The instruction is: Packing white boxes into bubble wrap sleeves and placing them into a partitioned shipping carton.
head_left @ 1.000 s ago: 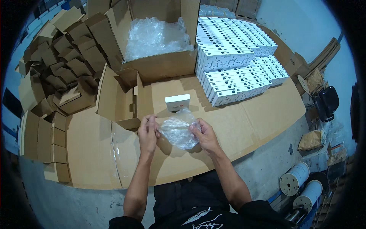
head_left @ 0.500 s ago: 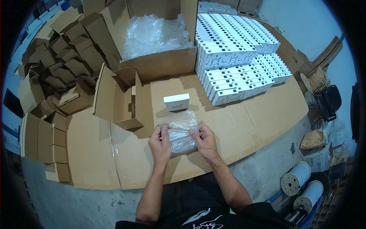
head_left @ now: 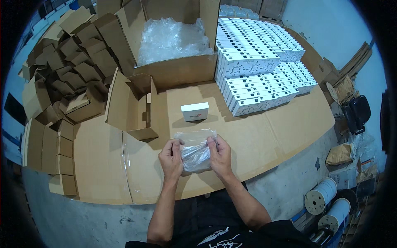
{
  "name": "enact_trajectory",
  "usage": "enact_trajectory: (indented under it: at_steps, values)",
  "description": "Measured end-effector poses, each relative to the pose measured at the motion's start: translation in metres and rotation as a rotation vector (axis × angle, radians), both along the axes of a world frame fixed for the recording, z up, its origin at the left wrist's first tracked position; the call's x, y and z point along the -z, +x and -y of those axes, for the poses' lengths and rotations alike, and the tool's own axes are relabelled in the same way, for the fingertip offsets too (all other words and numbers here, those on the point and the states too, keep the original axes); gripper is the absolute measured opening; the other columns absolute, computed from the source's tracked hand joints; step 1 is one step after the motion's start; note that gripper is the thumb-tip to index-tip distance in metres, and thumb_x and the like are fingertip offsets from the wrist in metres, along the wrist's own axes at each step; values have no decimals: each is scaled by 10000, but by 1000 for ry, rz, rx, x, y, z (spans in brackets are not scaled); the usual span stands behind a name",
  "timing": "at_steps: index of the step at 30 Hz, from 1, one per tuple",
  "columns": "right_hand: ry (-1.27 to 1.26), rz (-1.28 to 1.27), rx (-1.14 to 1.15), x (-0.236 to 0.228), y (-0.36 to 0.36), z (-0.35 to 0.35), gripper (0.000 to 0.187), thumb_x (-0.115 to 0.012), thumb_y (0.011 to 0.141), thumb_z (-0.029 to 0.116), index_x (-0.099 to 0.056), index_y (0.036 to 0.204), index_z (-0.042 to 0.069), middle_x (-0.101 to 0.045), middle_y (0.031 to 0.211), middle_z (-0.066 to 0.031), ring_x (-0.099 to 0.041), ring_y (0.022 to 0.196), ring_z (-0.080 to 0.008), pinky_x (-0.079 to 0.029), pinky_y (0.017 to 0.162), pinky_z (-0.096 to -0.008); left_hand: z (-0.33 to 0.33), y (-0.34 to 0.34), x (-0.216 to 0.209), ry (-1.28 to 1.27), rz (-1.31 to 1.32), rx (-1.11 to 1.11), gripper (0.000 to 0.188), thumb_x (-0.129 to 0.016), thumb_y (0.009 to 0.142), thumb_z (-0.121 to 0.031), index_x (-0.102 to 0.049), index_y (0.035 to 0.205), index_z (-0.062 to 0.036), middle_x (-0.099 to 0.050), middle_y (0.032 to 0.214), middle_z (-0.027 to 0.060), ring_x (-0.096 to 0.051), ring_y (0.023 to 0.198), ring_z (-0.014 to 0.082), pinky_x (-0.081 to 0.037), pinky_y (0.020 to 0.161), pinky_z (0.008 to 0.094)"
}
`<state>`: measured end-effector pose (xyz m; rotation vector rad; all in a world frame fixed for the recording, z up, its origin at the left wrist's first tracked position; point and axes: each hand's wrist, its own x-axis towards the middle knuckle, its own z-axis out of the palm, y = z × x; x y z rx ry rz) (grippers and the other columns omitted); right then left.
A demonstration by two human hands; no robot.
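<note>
A clear plastic bag (head_left: 196,156) is stretched between my two hands above the cardboard-covered table. My left hand (head_left: 171,157) pinches its left edge, thumb on top. On the opposite edge, my right hand (head_left: 219,155) grips it the same way. Beyond the bag, a small white box (head_left: 194,112) stands upright on the cardboard, touched by neither hand. To its left is an open brown carton (head_left: 140,133) with its flaps up and a narrow piece of cardboard inside.
Behind stands a large open carton (head_left: 178,71) full of clear plastic bags (head_left: 175,41). Long rows of white boxes (head_left: 256,103) are stacked at the right. Several open brown cartons (head_left: 82,62) pile up at the left. Cable spools (head_left: 321,196) lie on the floor at the right.
Both hands have drawn slightly nearer to me with the bag, which is now pulled wider. The whole view has shifted a little; the white box stays where it stood.
</note>
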<state>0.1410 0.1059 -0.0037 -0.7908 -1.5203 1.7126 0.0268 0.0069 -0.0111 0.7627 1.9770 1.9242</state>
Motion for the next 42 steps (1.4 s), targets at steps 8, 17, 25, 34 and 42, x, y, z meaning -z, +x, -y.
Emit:
enact_trajectory:
  at_steps: [8,17,25,34,42]
  values:
    - [190,72,135,-2,-3,9,290,-558,1066,221,-531,848,32,-473,743,55,-413,698,-35,-359,595,-239,4,-2,-1,236,579,-34,322,-546,1063,-221,-639,864,15,-546,720,-24,-470,669,62,-405,602,260]
    - [121,129,111,8,6,-16,157,-705,961,132,-623,862,41,-513,705,65,-466,638,-44,-391,543,-273,-5,6,6,-5,-13,-91,342,-540,1067,-245,-626,861,14,-531,683,0,-452,656,73,-403,591,270]
    - [6,122,-26,-6,0,-8,231,-611,1024,202,-656,943,-9,-564,680,24,-481,650,-41,-403,552,-265,0,5,15,-4,-33,-39,356,-505,1081,-267,-648,920,17,-525,673,-5,-454,613,78,-397,554,277]
    - [278,-8,159,-4,-5,2,235,-578,1046,190,-642,932,-5,-553,684,28,-474,639,-38,-400,570,-240,8,4,-6,252,328,153,288,-676,982,-176,-603,1201,-5,-668,1062,40,-632,930,117,-538,828,278]
    - [82,-151,274,-14,5,-48,134,-630,1005,141,-675,1047,21,-657,887,-42,-586,755,-111,-496,676,-274,15,10,-12,-105,212,279,369,-886,769,-90,-670,1062,-27,-697,934,23,-647,852,100,-533,781,273]
